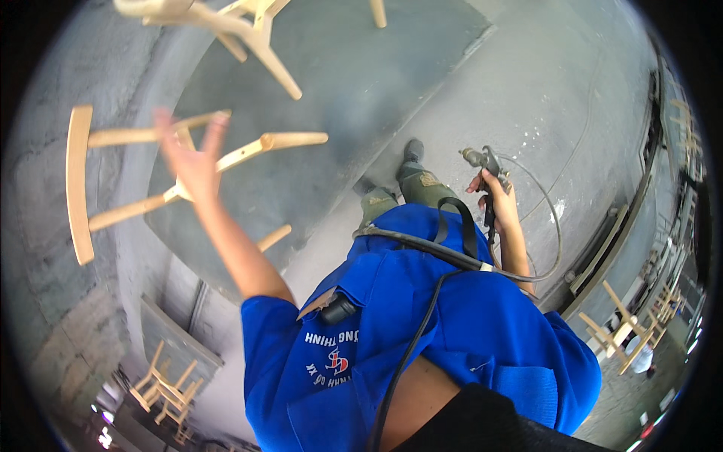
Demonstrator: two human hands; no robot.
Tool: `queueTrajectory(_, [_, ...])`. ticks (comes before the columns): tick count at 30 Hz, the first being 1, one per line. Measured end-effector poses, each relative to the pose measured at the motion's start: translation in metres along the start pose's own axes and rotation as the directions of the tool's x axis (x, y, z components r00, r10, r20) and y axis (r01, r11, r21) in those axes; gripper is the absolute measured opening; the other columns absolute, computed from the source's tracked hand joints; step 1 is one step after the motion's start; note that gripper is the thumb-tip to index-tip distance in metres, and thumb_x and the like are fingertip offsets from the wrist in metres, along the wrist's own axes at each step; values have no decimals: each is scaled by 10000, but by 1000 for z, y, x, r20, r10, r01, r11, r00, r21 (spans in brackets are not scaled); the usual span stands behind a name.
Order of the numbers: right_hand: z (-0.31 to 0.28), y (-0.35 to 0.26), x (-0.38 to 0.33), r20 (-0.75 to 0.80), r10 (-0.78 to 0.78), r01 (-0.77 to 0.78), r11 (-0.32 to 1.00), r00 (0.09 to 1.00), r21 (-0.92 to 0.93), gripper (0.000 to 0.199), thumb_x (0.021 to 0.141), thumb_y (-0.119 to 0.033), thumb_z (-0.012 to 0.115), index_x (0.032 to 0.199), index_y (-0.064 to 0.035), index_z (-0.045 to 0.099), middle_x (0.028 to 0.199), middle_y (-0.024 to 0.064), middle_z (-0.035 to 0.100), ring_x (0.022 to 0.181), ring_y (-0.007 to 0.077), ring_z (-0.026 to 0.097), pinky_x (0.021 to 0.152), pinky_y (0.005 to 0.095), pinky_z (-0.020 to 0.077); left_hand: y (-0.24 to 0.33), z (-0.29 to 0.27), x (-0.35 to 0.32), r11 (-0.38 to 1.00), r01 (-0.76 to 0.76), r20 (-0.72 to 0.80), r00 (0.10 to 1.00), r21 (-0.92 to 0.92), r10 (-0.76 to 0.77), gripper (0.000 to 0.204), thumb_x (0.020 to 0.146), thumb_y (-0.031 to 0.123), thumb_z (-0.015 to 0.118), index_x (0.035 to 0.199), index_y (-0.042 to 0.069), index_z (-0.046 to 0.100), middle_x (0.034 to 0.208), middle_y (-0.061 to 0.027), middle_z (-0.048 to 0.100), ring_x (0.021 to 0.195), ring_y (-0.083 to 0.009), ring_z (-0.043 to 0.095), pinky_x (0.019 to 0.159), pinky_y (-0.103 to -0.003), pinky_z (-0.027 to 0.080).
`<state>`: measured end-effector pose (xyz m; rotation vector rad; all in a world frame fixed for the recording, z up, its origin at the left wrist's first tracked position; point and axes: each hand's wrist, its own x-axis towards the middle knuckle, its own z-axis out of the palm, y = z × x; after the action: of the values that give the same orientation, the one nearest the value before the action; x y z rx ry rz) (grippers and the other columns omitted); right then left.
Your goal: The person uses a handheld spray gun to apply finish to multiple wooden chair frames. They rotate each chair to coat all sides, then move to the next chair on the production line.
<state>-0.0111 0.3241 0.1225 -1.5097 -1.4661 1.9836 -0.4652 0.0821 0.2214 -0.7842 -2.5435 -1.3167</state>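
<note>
My left hand (pixel 197 167) reaches out at the left with its fingers spread, slightly blurred. It overlaps a pale bare-wood chair frame (pixel 79 184) that lies tipped, with a broad flat rail at its left end and legs pointing right. Whether the hand touches the wood I cannot tell. Over on the right, my right hand (pixel 503 200) is closed round the handle of a metal spray gun (pixel 483 159), whose nozzle faces left and away from the chair frame's legs' tips. A thin grey hose (pixel 559 218) loops from the gun back toward my forearm.
Another wooden chair frame (pixel 260 41) stands at the top left. More chair frames (pixel 169 388) are at the lower left, and others (pixel 625 331) at the far right beyond a long dark rail (pixel 610 248). A thick dark hose (pixel 422 245) crosses my waist.
</note>
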Motion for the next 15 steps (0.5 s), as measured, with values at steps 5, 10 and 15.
queueTrajectory(5, [-48,0,-4,20,-13,11,996,1000,94,353,971,-268,579,1141,29,662,1068,153,725,959,220,701,603,300,533,18,15,180,543,-500,73,777,675,625,930,725,329,880,1512,168,411,1505,-188,460,1390,-387,425,1129,-461,367])
queueTrajectory(10, [-118,-15,30,86,-76,62,987,993,147,313,975,-242,568,1148,1,661,1024,109,719,958,184,683,612,299,530,13,36,251,587,-579,307,809,566,502,495,698,137,841,1142,79,628,1131,-142,665,1101,-395,597,951,-448,479])
queueTrajectory(15, [-215,-32,79,71,-106,90,977,992,194,270,978,-249,569,1083,-20,667,920,61,691,888,153,655,592,276,521,32,36,216,596,-537,251,831,597,497,478,689,114,835,1119,74,629,1099,-127,669,1073,-366,616,940,-441,485])
